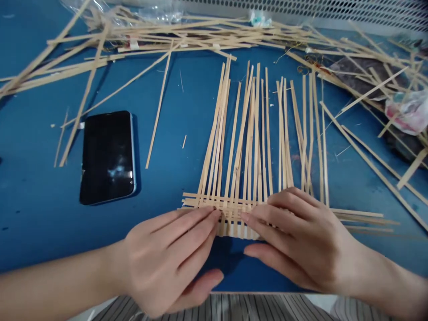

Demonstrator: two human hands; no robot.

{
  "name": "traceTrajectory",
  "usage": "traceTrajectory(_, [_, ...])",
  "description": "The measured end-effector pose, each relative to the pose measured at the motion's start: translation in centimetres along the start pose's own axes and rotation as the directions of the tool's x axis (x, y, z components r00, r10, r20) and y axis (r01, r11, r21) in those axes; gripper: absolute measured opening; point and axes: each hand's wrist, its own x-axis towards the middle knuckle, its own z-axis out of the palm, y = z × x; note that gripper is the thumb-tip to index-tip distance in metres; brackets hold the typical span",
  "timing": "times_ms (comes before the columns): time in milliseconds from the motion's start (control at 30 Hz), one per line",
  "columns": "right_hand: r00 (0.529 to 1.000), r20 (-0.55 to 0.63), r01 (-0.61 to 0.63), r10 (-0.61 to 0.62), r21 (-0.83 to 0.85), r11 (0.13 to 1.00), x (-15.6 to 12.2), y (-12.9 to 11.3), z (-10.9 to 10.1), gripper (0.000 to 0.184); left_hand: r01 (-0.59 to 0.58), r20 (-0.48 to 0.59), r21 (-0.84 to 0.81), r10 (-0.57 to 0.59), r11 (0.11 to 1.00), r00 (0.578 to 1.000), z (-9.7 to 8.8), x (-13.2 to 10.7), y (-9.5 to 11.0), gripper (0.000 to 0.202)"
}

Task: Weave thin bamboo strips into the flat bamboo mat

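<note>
A partly woven mat of thin bamboo strips (234,229) lies flat near the front edge of the table. Its long upright strips (254,133) fan out away from me, while a few crosswise strips (364,218) stick out to the right. My left hand (170,254) rests its stretched fingertips on the woven band at the left, thumb held apart below. From the right, my right hand (297,236) presses its slightly bent fingers on the same band, its thumb away from the strips. Both hands cover part of the weave.
To the left lies a black-screened phone (107,156). Loose bamboo strips (200,33) are heaped along the back, with clear plastic wrap (157,13) behind them. More strips and a crumpled plastic bag (409,111) lie at the right. A perforated metal panel (301,13) borders the blue table (160,98).
</note>
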Motion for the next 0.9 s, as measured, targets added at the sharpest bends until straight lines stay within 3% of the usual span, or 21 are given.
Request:
traceTrajectory(67, [1.0,0.016,-0.023,0.022,0.024,0.999,0.1,0.0,0.1,0.025,0.018,0.029,-0.008,-0.018,1.0,0.999,-0.1,-0.2,0.0,0.033])
traceTrajectory(233, [0.997,0.02,-0.071,0.07,0.075,0.995,0.5,-0.2,0.4,0.026,-0.098,0.129,0.0,0.098,0.995,0.987,-0.3,0.0,-0.4,0.035])
traceTrajectory(367, [0.994,0.03,-0.102,0.101,0.063,0.993,0.5,-0.6,0.7,0.031,-0.04,0.243,0.028,0.032,0.999,0.97,-0.5,0.1,-0.2,0.037])
traceTrajectory(467, [0.994,0.024,-0.105,0.105,0.009,0.994,0.4,-0.7,1.0,0.035,-0.064,0.266,0.024,0.055,0.998,0.963,-0.7,0.1,0.0,0.042])
traceTrajectory(600, [0.993,0.019,-0.117,0.117,0.013,0.993,0.6,-0.5,1.1,0.036,0.017,0.302,0.003,-0.017,1.0,0.953,-1.0,0.3,0.0,0.042])
traceTrajectory(733, [0.992,0.051,-0.121,0.118,0.063,0.991,1.0,0.0,0.6,0.037,-0.008,0.286,0.005,0.006,1.0,0.958,-1.0,0.6,0.0,0.04])
traceTrajectory(900, [0.99,0.034,-0.141,0.138,0.155,0.978,0.7,0.7,-0.2,0.019,0.108,0.152,-0.106,-0.092,0.988,0.984,-1.3,1.5,-1.6,0.022])
